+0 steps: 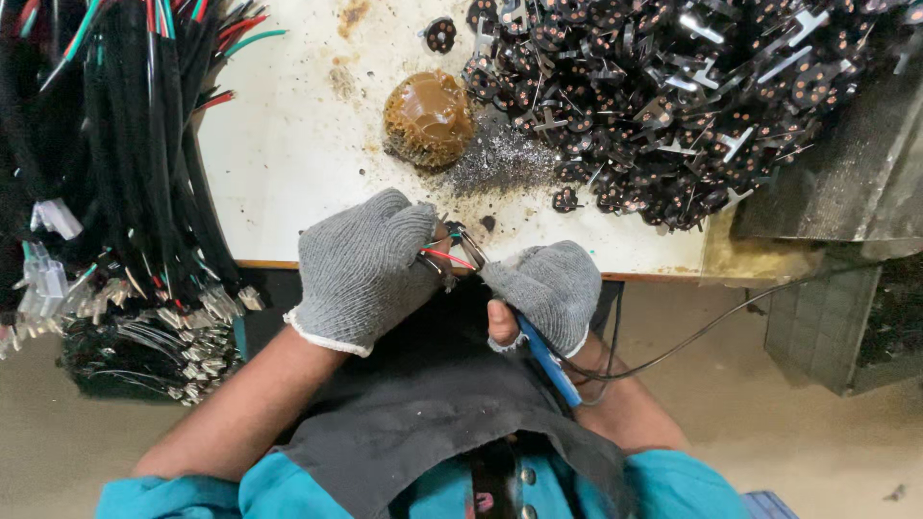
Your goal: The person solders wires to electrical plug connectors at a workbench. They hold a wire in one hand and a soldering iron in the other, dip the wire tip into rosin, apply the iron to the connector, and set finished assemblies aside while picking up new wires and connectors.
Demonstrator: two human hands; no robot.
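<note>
a: nearest?
b: grey apron (433,423), then the gloved hands at the table edge (288,262).
a: their grip?
b: right hand (546,293) fisted round a blue-handled soldering iron (524,327), tip up-left. left hand (363,269) pinches red wire (444,256) at the tip.

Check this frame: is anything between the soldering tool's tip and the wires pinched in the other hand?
Nothing visible. The right hand holds the blue-handled tool, its tip reaching straight to the red and green wires pinched by the left hand. The brown flux tin and the pile of black parts lie farther back on the table.
</note>
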